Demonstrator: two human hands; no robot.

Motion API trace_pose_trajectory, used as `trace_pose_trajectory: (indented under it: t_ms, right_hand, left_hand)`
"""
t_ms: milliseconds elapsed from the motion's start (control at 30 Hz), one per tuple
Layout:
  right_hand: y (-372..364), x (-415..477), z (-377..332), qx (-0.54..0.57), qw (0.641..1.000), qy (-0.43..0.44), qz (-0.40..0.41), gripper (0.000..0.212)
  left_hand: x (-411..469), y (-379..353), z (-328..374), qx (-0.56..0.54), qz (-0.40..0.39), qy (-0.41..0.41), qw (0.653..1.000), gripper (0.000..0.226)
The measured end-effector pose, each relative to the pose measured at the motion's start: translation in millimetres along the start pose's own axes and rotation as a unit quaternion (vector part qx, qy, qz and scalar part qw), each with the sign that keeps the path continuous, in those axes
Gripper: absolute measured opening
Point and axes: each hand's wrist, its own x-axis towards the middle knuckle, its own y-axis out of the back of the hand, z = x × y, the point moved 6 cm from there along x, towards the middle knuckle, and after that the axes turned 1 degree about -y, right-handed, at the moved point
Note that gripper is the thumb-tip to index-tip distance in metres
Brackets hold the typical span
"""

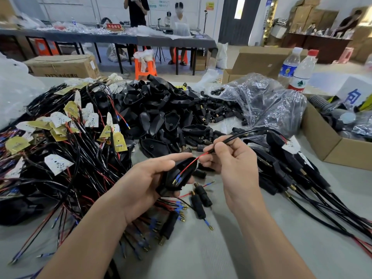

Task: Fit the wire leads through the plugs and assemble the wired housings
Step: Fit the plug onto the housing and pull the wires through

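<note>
- Now the left hand (141, 184) grips a housing (171, 178), centre of view.
- Right hand (231, 164), at 2 o'clock from it, pinches the wire (237, 136); red lead (189, 165) reaches into the housing.
- Plugs (202, 193) at 5 o'clock.

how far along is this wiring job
Done: a batch of wired housings lies at the right. In hand: the left hand holds a black housing while the right hand pinches a cable whose red lead runs into it. Left: a heap of empty housings, loose plugs and a tangle of unfitted wires, so much remains.
</note>
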Motion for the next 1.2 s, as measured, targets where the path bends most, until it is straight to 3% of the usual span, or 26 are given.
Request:
trace_pose_trajectory:
  t_ms: [233,433,533,933,1200]
  right_hand:
    - [5.2,-6.3,-1.9,-0.197,0.979,0.051,0.016,0.017]
    - [-4.9,-7.3,-0.3,0.004,0.996,-0.054,-0.065,0.018]
    - [-5.5,-6.8,0.0,0.053,0.989,-0.104,-0.094,0.019]
    - [-0.2,-6.1,-1.3,-0.011,0.986,-0.097,-0.135,0.022]
    - [-1.7,-4.2,0.6,0.043,0.984,-0.101,-0.137,0.018]
  left_hand:
    - [3.2,3.1,-2.4,-0.016,0.029,-0.007,0.999,0.041]
    - [7.6,9.7,-4.9,0.030,0.106,-0.029,0.993,0.031]
    - [8.2,14.1,-5.0,-0.013,0.151,-0.039,0.988,0.048]
    - [4.3,14.5,1.9,-0.047,0.169,-0.076,0.981,0.033]
    - [2.4,7.3,5.3,-0.011,0.160,-0.085,0.983,0.036]
